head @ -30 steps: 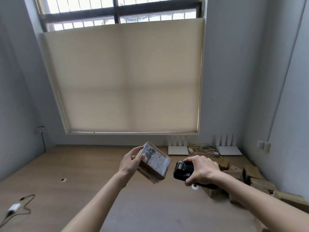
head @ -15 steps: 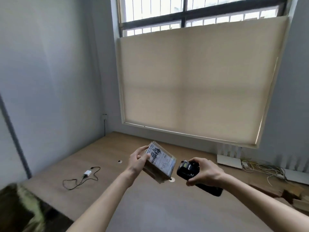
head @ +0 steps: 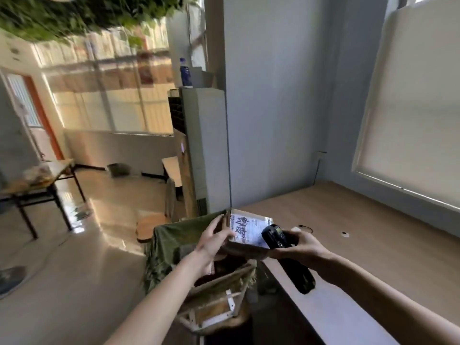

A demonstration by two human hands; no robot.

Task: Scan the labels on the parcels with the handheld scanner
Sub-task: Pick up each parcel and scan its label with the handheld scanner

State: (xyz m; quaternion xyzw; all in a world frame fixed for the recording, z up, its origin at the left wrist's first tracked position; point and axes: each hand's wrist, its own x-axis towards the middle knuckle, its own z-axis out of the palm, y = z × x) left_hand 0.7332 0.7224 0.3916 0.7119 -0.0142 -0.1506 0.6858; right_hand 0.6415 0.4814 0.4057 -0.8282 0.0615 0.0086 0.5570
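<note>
My left hand grips a small brown cardboard parcel by its left edge, its white printed label facing up. My right hand holds a black handheld scanner, whose head lies over the right end of the label. The scanner's handle sticks out below my wrist. Both hands hover above an open green fabric bag beside the wooden desk.
The green bag hangs on a wooden frame left of the desk's edge. A white charger with a cable lies on the desk behind the scanner. A tall grey cabinet stands behind the bag, and a table at far left.
The view has swung far to the left, from the window to the room and the bag. Both hands carried the parcel and scanner leftward over the bag; the parcel now lies flatter.
</note>
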